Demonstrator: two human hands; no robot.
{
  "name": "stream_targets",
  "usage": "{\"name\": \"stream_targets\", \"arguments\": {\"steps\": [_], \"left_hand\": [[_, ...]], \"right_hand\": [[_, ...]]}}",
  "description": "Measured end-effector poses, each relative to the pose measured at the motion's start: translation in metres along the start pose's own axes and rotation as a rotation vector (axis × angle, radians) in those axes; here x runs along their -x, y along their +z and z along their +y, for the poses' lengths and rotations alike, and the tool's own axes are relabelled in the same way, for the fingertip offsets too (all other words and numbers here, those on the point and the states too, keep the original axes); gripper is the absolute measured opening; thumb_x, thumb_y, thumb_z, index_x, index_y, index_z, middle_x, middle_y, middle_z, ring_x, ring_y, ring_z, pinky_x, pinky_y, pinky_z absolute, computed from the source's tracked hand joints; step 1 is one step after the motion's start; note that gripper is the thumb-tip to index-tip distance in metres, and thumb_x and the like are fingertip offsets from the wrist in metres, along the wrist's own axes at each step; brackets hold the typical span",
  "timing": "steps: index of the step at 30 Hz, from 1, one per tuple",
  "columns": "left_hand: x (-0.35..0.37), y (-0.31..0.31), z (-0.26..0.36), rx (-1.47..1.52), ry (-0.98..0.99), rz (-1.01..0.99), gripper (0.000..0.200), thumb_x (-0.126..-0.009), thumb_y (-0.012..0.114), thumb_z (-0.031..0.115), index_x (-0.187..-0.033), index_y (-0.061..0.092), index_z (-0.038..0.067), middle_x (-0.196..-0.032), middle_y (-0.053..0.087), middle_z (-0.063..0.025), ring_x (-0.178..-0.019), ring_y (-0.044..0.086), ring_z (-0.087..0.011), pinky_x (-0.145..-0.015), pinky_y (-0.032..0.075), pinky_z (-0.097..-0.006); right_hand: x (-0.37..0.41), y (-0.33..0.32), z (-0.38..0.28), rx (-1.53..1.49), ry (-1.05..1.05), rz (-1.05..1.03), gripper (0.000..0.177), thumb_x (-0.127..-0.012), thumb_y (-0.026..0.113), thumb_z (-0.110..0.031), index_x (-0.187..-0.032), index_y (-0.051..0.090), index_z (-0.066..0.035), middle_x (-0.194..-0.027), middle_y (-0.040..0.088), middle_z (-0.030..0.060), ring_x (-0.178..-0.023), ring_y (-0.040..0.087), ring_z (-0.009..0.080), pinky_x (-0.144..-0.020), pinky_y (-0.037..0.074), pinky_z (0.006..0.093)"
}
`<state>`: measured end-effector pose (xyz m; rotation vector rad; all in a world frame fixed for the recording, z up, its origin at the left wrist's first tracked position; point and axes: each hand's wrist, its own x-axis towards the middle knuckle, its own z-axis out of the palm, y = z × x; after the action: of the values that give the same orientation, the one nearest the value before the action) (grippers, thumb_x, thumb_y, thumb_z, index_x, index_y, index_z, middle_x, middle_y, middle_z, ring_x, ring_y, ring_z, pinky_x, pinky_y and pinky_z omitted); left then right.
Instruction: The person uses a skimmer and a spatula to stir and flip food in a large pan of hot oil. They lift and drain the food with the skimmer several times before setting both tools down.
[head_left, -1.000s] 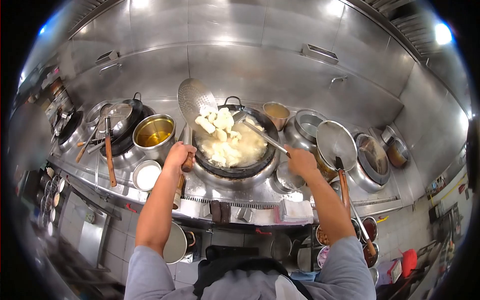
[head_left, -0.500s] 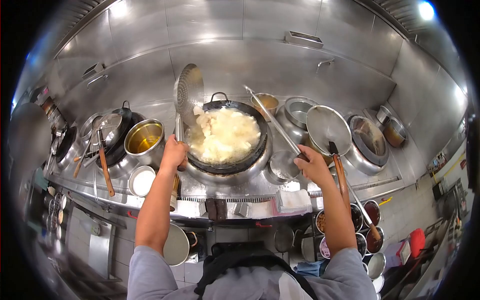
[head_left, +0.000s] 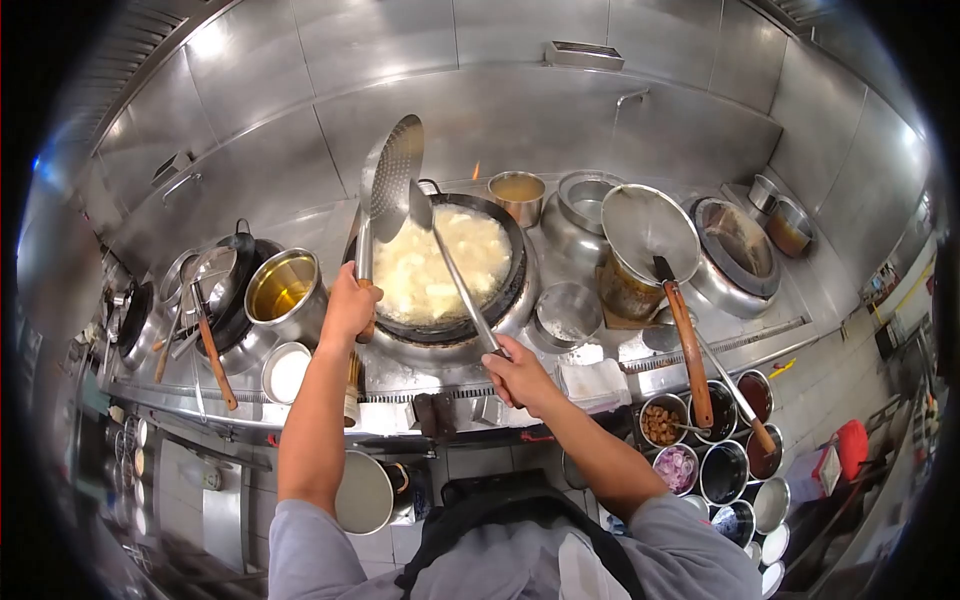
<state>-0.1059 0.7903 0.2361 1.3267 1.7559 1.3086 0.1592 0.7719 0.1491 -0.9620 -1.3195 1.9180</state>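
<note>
My left hand (head_left: 352,308) is wrapped round the handle of a large perforated skimmer (head_left: 400,165), whose bowl is tilted up on edge over the wok's left side. In my right hand (head_left: 522,378) is the handle of a long metal ladle (head_left: 459,275). The ladle's head overlaps the skimmer's lower right edge in this view. Below both lies a black wok (head_left: 517,262) on a burner, filled with pale chunks of food (head_left: 445,265) in bubbling, foamy liquid.
Left of the wok stand a pot of yellow oil (head_left: 285,290) and a bowl of white contents (head_left: 287,372). To its right are an empty metal pan (head_left: 568,315) and a fine mesh strainer (head_left: 650,235) on a pot. Several ingredient containers (head_left: 722,472) sit lower right.
My right hand has moved left and down, bringing the ladle's head across the wok to the skimmer. The skimmer has risen slightly, and the food lies more evenly in the wok.
</note>
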Motion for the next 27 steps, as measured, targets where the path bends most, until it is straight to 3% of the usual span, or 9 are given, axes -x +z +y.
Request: {"name": "stream_targets", "arguments": {"steps": [3,6,11,15,16,21,27], "left_hand": [[0.004,0.007,0.001,0.05,-0.086,0.022,0.031,-0.073,0.055,0.001,-0.101,0.043,-0.001,-0.063,0.048,-0.0052,-0.047,0.048,-0.0138,-0.041,0.038,-0.028],[0.01,0.018,0.007,0.308,-0.117,-0.081,0.032,-0.073,0.055,0.001,-0.103,0.042,0.0,-0.064,0.048,-0.0054,-0.046,0.048,-0.0142,-0.039,0.039,-0.0281],[0.035,0.052,0.007,0.613,-0.236,-0.203,0.03,-0.073,0.057,0.002,-0.1,0.045,0.001,-0.066,0.051,-0.0061,-0.046,0.049,-0.014,-0.037,0.041,-0.0262],[0.062,0.093,0.01,0.657,-0.32,-0.375,0.03,-0.073,0.058,0.003,-0.099,0.043,0.001,-0.066,0.052,-0.0066,-0.046,0.05,-0.0138,-0.036,0.041,-0.025],[0.065,0.107,0.002,0.692,-0.364,-0.425,0.036,-0.073,0.058,0.001,-0.104,0.042,0.001,-0.068,0.05,-0.0071,-0.046,0.05,-0.015,-0.037,0.043,-0.0277],[0.093,0.172,-0.021,0.691,-0.471,-0.577,0.032,-0.073,0.059,0.003,-0.1,0.041,0.002,-0.068,0.051,-0.0075,-0.046,0.051,-0.0165,-0.038,0.044,-0.0304],[0.117,0.238,-0.051,0.848,-0.703,-0.609,0.022,-0.075,0.058,0.005,-0.091,0.044,0.003,-0.066,0.052,-0.0088,-0.048,0.053,-0.0181,-0.039,0.045,-0.0311]], "right_hand": [[0.007,-0.009,0.009,-0.001,-0.092,0.058,0.041,-0.089,0.052,-0.016,-0.127,0.041,-0.008,-0.06,0.044,-0.0011,-0.037,0.039,0.0078,-0.031,0.029,0.0226],[0.019,-0.024,0.005,0.034,-0.005,0.061,0.043,-0.088,0.053,-0.014,-0.128,0.04,-0.008,-0.059,0.043,-0.0019,-0.037,0.039,0.0068,-0.031,0.028,0.0222],[0.056,-0.053,0.003,-0.005,-0.125,0.247,0.048,-0.087,0.054,-0.012,-0.132,0.037,-0.006,-0.057,0.044,-0.0016,-0.038,0.039,0.0069,-0.034,0.03,0.0215],[0.095,-0.078,-0.011,0.062,-0.121,0.382,0.052,-0.086,0.055,-0.01,-0.134,0.036,-0.005,-0.055,0.043,-0.0017,-0.037,0.038,0.007,-0.033,0.03,0.0217],[0.104,-0.084,-0.011,0.104,-0.134,0.398,0.052,-0.085,0.055,-0.009,-0.133,0.037,-0.004,-0.055,0.043,-0.0018,-0.038,0.038,0.0067,-0.033,0.03,0.0214],[0.139,-0.098,0.0,0.115,-0.108,0.491,0.054,-0.082,0.057,-0.006,-0.133,0.038,-0.004,-0.056,0.044,-0.0026,-0.038,0.039,0.006,-0.033,0.03,0.0206],[0.157,-0.104,0.009,0.148,-0.07,0.577,0.051,-0.081,0.057,-0.004,-0.13,0.041,-0.003,-0.056,0.045,-0.0017,-0.038,0.039,0.006,-0.034,0.03,0.0207]]}}
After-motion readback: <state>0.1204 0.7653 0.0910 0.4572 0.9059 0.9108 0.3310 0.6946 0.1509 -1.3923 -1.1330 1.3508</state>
